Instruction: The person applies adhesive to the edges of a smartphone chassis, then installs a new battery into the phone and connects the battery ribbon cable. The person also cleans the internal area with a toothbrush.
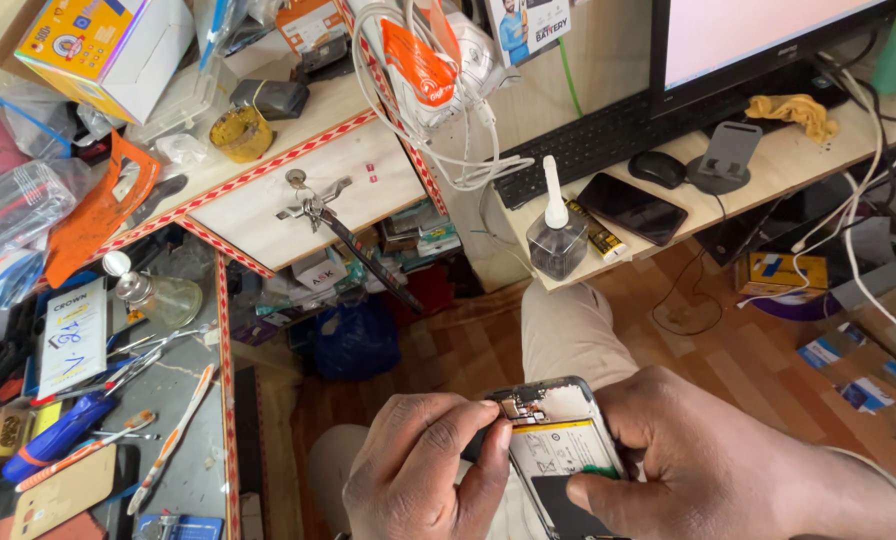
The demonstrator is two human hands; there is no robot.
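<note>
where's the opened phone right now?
Head view, bottom centre: the opened phone sits over the person's lap, gripped by the right hand while the left hand pinches at its top edge.

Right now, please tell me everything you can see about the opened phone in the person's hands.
The opened phone has its back cover removed. It shows a dark frame, small metal parts and a circuit area at the top, and a pale battery with a yellow strip below. It lies tilted over the person's lap. The right hand grips its right edge, thumb on the lower battery. The left hand pinches at its top left corner.
</note>
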